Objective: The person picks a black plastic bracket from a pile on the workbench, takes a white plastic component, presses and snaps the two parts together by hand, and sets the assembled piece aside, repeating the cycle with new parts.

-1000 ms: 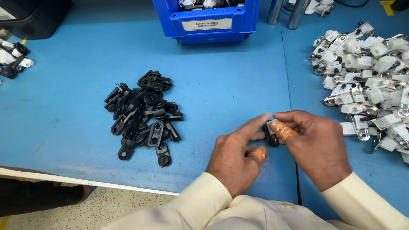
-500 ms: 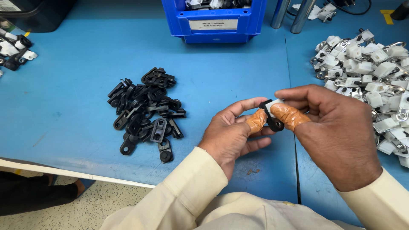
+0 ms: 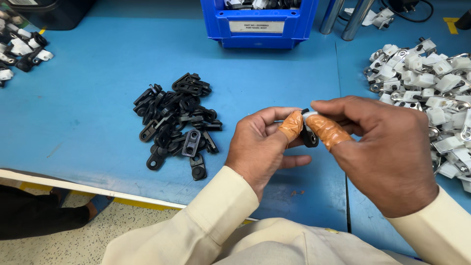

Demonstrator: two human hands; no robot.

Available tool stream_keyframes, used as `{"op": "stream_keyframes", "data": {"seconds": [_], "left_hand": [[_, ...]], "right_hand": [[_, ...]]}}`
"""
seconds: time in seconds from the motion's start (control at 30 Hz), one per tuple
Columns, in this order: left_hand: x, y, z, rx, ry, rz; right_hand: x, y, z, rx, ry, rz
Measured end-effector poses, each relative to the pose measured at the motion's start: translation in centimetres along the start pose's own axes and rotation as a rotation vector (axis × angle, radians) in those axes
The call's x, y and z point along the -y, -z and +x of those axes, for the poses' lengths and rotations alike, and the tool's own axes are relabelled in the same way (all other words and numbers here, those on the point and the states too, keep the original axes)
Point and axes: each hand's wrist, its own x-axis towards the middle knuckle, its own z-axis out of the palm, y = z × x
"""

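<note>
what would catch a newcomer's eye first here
Probably the two hands at centre right: the left hand and right hand pinch a small black-and-white part between orange-taped thumbs. Next, the heap of black plastic pieces to their left on the blue table, and the white pile at far right.

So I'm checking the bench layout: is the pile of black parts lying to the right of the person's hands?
No, the pile of black parts lies on the blue table, left of both the left hand and the right hand.

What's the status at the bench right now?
Left hand and right hand pinch a small black-and-white part. Black pieces lie left, white pieces right. Nothing blocking.
</note>
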Motion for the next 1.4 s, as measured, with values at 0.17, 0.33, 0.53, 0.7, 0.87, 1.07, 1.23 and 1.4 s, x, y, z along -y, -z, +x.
{"op": "stream_keyframes", "data": {"seconds": [0.17, 0.33, 0.53, 0.7, 0.87, 1.07, 1.23, 1.4], "left_hand": [[0.2, 0.5, -0.7, 0.039, 0.142, -0.155], [0.6, 0.6, -1.1, 0.041, 0.217, -0.171], [0.9, 1.9, -0.6, 0.028, 0.226, -0.221], [0.8, 2.8, -0.5, 0.15, 0.25, -0.252], [0.6, 2.4, -0.6, 0.069, 0.222, -0.233], [0.7, 1.6, -0.2, -0.065, 0.062, -0.062], [0.1, 2.9, -0.2, -0.185, 0.128, 0.099], [-2.1, 6.1, -0.9, -0.39, 0.105, 0.307]], "right_hand": [[-0.8, -0.9, 0.6, 0.03, -0.275, 0.306], [-2.1, -1.7, 1.4, 0.081, -0.443, 0.519], [-2.7, -1.0, 2.3, 0.217, -0.523, 0.516], [-3.2, -0.8, 2.8, 0.441, -0.426, 0.253], [-3.0, -0.9, 2.9, 0.401, -0.325, 0.33], [-2.6, -2.0, 2.7, 0.297, -0.439, 0.467], [-4.6, -2.9, 4.5, 0.575, -0.5, 0.294], [-2.4, -3.7, 12.1, 0.431, -0.175, 0.446]]}}
